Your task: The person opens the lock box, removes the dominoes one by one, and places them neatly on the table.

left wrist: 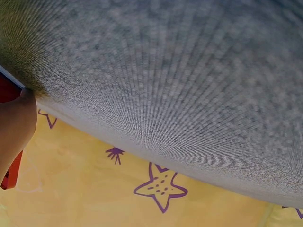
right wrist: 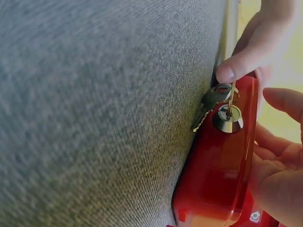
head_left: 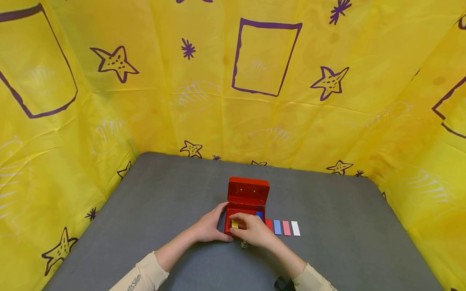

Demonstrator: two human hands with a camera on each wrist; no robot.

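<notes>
A red metal cash box (head_left: 227, 230) stands with its lid (head_left: 248, 190) raised. My left hand (head_left: 210, 226) grips the box's left side, thumb at the front corner and fingers toward the back. Over the open box, my right hand (head_left: 251, 228) pinches a yellow rectangular block (head_left: 234, 224) between thumb and fingers. Inside, at the back right, lies a blue block (head_left: 259, 215); the right hand hides part of the interior. In the right wrist view a key is in the front lock (right wrist: 228, 118), with another key (right wrist: 202, 111) hanging from its ring.
Just right of the box, a row of flat rectangular pieces lies on the grey table (head_left: 164, 190): red (head_left: 269, 224), light blue (head_left: 278, 227), pink (head_left: 286, 228) and white (head_left: 295, 228). A dark object (head_left: 282, 284) sits by the right sleeve. Yellow patterned cloth (head_left: 204, 113) encloses the table.
</notes>
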